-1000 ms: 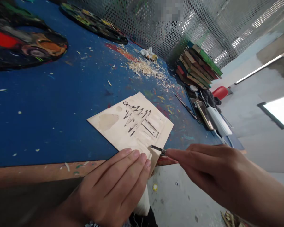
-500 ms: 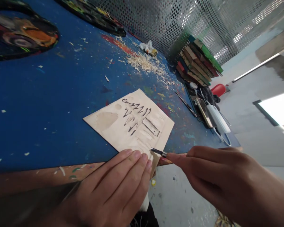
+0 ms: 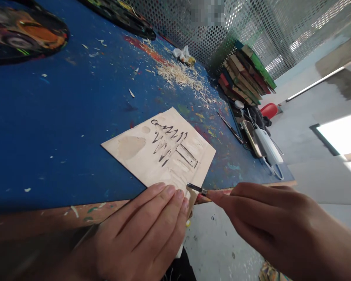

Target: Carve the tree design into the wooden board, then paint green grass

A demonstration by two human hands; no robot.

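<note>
A pale wooden board (image 3: 152,152) with black carved marks lies on the blue table (image 3: 61,128), one corner over the near edge. My left hand (image 3: 140,234) rests flat on that near corner, fingers together and stretched out, pressing it down. My right hand (image 3: 269,226) is closed in a pinch on a small carving tool (image 3: 196,189). The tool's metal tip touches the board just right of my left fingertips.
Wood shavings (image 3: 178,78) are piled at the far side, near a crumpled wrapper (image 3: 183,55). A stack of coloured boards (image 3: 245,76) leans against the perforated metal screen (image 3: 193,27). Tools and a white device (image 3: 267,146) lie along the right edge. Painted round pieces (image 3: 26,35) sit far left.
The view has shifted slightly. Both hands stay at the board's near corner, with the tool tip in nearly the same spot.
</note>
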